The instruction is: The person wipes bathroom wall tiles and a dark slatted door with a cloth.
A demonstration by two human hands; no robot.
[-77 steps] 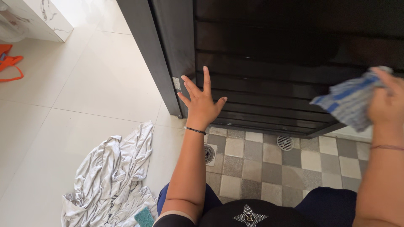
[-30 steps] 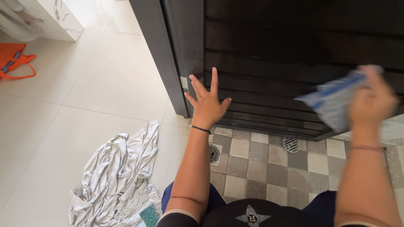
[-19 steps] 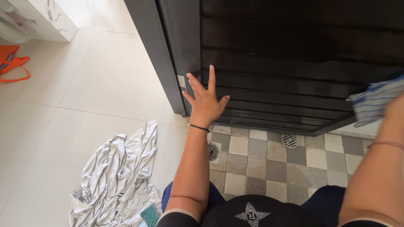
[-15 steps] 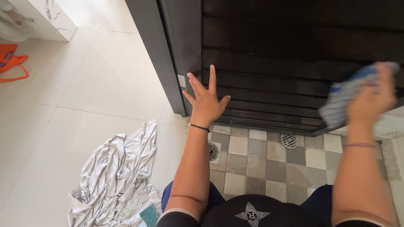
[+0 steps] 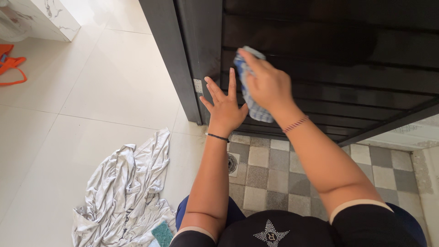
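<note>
A dark slatted door (image 5: 338,50) stands open in front of me. My left hand (image 5: 222,106) lies flat against its lower left part, fingers spread, a thin black band on the wrist. My right hand (image 5: 267,84) presses a blue and white checked cloth (image 5: 249,91) on the slats just right of the left hand, almost touching it. A red and white thread circles the right wrist.
A crumpled white and grey garment (image 5: 125,187) lies on the pale floor tiles at lower left, with a green sponge (image 5: 162,233) by it. Grey checkered tiles with a round drain (image 5: 232,163) lie under the door. An orange object (image 5: 11,68) sits far left.
My right hand has swept the cloth from the far right of the door leftwards to beside my left hand. The left hand has stayed flat on the door.
</note>
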